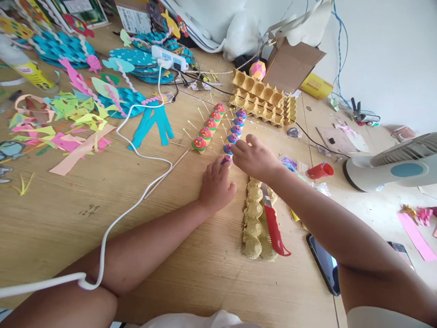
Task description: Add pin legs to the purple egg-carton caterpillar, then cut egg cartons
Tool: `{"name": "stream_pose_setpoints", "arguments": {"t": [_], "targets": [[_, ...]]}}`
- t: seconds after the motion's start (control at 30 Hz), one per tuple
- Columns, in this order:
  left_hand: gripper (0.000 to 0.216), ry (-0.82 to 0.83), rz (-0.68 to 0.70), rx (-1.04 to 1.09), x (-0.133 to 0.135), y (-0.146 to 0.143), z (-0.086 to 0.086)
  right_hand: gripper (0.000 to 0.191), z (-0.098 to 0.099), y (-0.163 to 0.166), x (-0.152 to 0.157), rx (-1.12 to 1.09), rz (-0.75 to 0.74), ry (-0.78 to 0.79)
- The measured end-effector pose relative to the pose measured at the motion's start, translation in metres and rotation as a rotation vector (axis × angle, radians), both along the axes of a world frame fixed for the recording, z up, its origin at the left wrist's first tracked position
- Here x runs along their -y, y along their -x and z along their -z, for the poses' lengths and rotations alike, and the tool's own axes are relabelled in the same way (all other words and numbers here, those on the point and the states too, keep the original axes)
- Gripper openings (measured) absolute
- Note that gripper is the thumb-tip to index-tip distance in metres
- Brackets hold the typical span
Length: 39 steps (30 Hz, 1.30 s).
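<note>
A row of blue and purple painted egg-carton cups [240, 121] with smiling faces and thin pale-tipped sticks lies ahead of me. My left hand [215, 186] closes its fingers on the near end cup, hiding part of it. Over the right side of the same row, my right hand [254, 157] is closed with bent fingers; whatever they pinch is hidden. Just left stands a matching red and green row of cups [205, 133]. Below my right hand, an unpainted egg-carton strip [253, 223] lies upside down with a red-handled knife [273, 225] on it.
A white cable [136, 187] runs from the power strip [170, 58] across my left forearm. Paper scraps [68, 118] and blue woven paper discs [128, 98] lie left. Egg trays [259, 93] stand behind; a red cup [320, 171], fan [392, 161] and phone [324, 264] are right.
</note>
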<state>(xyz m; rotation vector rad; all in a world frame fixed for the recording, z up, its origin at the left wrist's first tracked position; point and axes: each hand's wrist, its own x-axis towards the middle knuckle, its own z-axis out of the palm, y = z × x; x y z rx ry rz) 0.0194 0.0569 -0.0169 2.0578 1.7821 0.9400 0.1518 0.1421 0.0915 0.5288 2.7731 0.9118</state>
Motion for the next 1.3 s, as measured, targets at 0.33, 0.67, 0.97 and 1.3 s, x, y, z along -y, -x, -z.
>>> {"name": "stream_pose_setpoints", "arguments": {"t": [0.33,0.67,0.97,1.3], "targets": [[0.063,0.010,0.005,0.004,0.000,0.000,0.000,0.025,0.000,-0.002,-0.001,-0.045,0.043,0.018],[0.064,0.012,0.004,0.007,0.000,0.000,0.000,0.025,0.004,-0.002,-0.003,-0.035,0.004,0.003],[0.065,0.017,0.006,0.013,0.000,0.000,0.000,0.028,0.001,0.001,0.002,-0.005,0.034,0.021],[0.064,0.038,0.003,0.005,0.001,-0.001,-0.003,0.029,0.000,0.002,0.005,-0.005,0.073,0.044]]}}
